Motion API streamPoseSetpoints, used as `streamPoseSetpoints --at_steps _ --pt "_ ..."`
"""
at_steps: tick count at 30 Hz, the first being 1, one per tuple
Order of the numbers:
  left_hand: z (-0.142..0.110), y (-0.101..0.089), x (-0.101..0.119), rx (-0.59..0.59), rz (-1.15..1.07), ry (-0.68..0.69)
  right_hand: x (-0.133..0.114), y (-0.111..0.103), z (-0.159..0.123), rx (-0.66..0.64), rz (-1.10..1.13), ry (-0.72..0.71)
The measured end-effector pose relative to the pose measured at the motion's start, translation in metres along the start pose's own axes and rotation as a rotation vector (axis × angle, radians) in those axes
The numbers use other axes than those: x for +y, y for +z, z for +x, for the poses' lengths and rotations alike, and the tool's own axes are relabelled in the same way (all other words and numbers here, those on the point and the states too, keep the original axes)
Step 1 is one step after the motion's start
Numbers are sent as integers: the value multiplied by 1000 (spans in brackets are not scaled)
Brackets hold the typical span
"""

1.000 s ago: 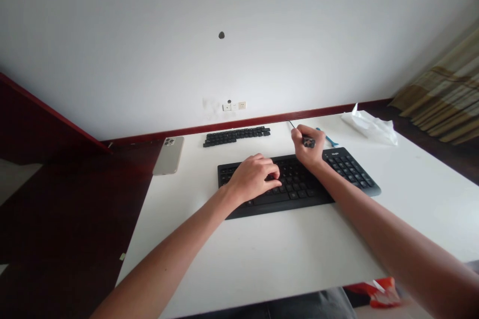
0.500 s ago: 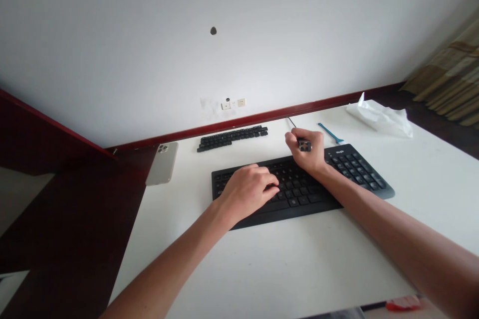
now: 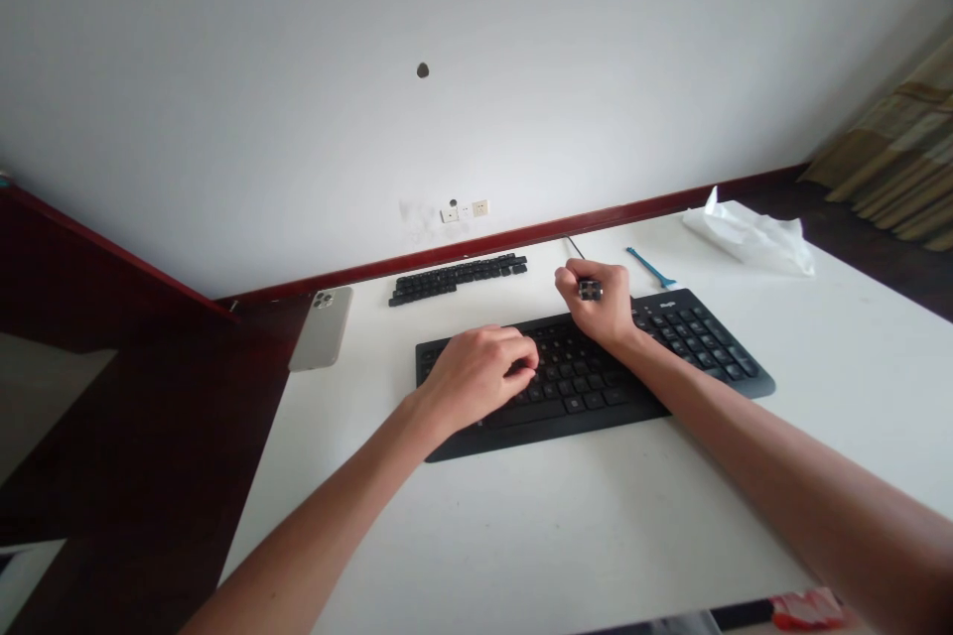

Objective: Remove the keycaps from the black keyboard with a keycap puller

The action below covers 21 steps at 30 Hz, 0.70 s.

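Observation:
A black keyboard (image 3: pixel 521 422) lies at a slant across the white table. Over its left half rests my left hand (image 3: pixel 482 367), fingers curled down and thumb close to the index finger. Its fingertips are partly hidden, so what they hold, if anything, does not show. My right hand (image 3: pixel 605 308) is a fist above the keyboard's upper middle, wrapped round a black-handled tool (image 3: pixel 591 290). The butt of the handle, with light markings, sticks up from the fist; the lower end is hidden. Behind the keyboard sit rows of loose black keycaps (image 3: pixel 458 278).
A phone (image 3: pixel 320 329) lies face down at the table's left edge. Beyond the keyboard are a blue pry tool (image 3: pixel 650 267), a thin cable (image 3: pixel 574 246) and a white plastic bag (image 3: pixel 751 238). Wall sockets (image 3: pixel 466 212) sit behind the white table (image 3: pixel 536 526).
The view has shifted slightly, so the table things appear a little further left. Both hands keep nearly the same places and grips over the keyboard; the left fingers look slightly more curled.

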<state>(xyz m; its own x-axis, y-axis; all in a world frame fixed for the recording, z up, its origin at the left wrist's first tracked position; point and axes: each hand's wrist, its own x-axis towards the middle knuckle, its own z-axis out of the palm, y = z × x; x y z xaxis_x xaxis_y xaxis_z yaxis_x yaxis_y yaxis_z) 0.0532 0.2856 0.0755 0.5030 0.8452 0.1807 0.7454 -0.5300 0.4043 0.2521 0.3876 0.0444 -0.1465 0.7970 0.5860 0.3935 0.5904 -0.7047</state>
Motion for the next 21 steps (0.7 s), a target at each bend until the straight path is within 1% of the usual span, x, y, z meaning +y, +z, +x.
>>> streamPoseSetpoints --at_steps 2,5,7,9,11,14,21 --pt "0 -12 -18 56 24 -41 0 0 0 2 -8 6" --pt "-1 -23 -54 176 155 -169 2 0 0 -3 4 19" --pt "-3 -24 -77 153 214 -227 3 1 0 -10 19 24" --pt "-5 -21 -92 127 223 -247 4 1 0 -10 28 30" --pt "-6 -16 -99 119 202 -250 4 2 0 -2 28 40" --pt "-6 -14 -101 124 190 -244 5 2 1 10 28 55" --pt "-7 -18 -100 110 255 -213 8 3 1 -18 50 62"
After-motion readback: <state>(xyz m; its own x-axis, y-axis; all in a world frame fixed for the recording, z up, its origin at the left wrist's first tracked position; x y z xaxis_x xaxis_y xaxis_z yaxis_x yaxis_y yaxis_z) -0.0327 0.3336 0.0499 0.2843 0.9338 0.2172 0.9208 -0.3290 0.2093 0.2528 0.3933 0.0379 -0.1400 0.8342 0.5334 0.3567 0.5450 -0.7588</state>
